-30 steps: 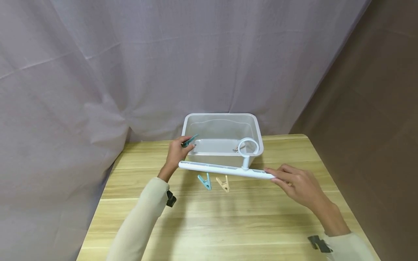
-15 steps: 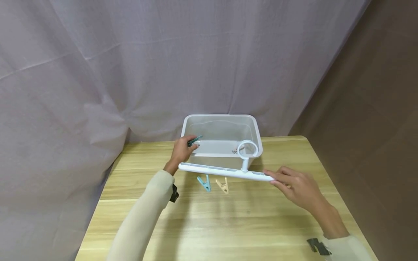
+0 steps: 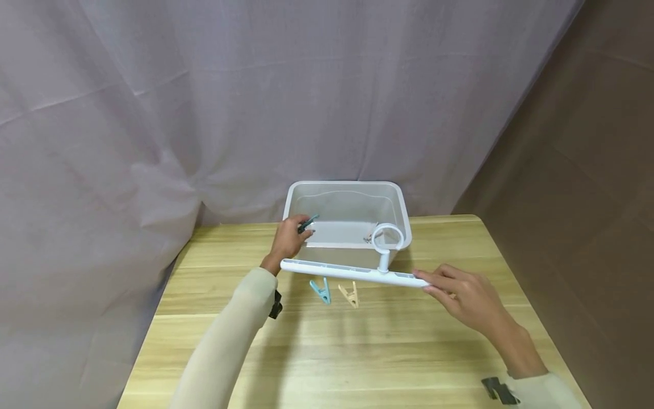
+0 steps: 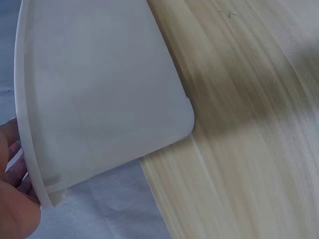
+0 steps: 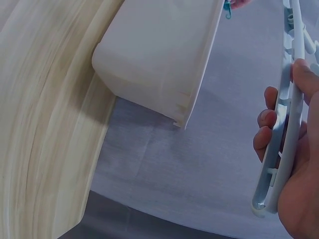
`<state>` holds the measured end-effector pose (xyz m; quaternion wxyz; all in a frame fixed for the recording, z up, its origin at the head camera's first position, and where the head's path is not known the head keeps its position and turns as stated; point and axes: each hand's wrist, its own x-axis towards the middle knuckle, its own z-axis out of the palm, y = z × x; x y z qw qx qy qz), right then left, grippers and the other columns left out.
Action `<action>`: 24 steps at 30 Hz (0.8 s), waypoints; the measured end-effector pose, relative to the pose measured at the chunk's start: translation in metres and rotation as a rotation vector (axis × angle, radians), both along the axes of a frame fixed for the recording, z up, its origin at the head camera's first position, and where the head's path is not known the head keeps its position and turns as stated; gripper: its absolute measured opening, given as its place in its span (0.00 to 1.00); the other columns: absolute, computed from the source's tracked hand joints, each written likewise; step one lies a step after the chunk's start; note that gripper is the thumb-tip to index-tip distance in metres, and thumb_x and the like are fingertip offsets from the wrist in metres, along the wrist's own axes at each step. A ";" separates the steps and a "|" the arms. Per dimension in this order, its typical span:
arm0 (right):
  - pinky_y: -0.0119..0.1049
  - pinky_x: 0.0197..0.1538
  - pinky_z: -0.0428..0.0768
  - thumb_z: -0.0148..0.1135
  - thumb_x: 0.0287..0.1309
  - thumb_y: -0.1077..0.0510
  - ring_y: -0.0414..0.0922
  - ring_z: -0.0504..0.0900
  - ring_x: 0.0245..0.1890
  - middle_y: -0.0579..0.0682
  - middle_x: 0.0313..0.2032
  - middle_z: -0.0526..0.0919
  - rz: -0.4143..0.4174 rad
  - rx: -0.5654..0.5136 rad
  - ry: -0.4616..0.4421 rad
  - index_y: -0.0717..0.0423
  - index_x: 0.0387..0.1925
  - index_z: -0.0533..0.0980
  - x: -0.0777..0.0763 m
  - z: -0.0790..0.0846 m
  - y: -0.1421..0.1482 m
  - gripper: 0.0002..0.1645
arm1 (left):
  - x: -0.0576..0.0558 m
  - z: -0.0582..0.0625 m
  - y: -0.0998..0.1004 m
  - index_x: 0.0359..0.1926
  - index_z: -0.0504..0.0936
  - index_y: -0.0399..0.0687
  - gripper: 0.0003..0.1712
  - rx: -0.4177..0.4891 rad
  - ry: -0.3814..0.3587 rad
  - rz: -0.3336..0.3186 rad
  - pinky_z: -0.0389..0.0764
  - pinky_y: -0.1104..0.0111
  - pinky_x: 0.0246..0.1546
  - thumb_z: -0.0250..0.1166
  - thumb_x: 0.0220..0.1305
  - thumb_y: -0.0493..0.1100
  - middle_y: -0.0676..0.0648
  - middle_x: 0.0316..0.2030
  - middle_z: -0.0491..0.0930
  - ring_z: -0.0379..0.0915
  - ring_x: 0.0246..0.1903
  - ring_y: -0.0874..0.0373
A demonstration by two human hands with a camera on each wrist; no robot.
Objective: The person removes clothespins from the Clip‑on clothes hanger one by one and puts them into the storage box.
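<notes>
My left hand [image 3: 288,237] pinches a dark teal clothespin [image 3: 308,223] over the front left corner of a translucent white plastic bin [image 3: 347,183]. In the left wrist view, the fingers [image 4: 17,172] show at the bin's rim; the clothespin is out of sight there. My right hand [image 3: 462,295] grips the right end of a pale blue bar-shaped hanger [image 3: 332,269] with a ring on top, held level in front of the bin. The right wrist view shows thumb and fingers around the slotted hanger [image 5: 284,129]. A light blue clothespin [image 3: 322,291] and a beige clothespin [image 3: 350,295] lie on the table below.
The bin stands at the back of the wood-grain table [image 3: 327,363]. Small items [image 3: 369,237] lie inside at its right, partly behind the hanger's ring and too small to tell. A grey curtain [image 3: 327,102] hangs behind, and a brown one [image 3: 577,170] hangs at the right.
My left hand has moved a little right with the teal clothespin, further over the bin. The right hand and hanger have hardly moved.
</notes>
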<state>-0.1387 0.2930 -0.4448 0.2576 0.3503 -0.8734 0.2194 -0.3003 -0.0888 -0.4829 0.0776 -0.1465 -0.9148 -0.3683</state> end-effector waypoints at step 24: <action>0.23 0.19 0.62 0.50 0.72 0.36 0.29 0.64 0.20 0.36 0.30 0.78 0.002 0.011 0.013 0.45 0.50 0.87 -0.002 -0.001 0.001 0.27 | 0.030 -0.008 -0.002 0.56 0.81 0.34 0.22 0.085 0.197 -0.045 0.66 0.46 0.62 0.71 0.61 0.37 0.29 0.59 0.74 0.68 0.60 0.33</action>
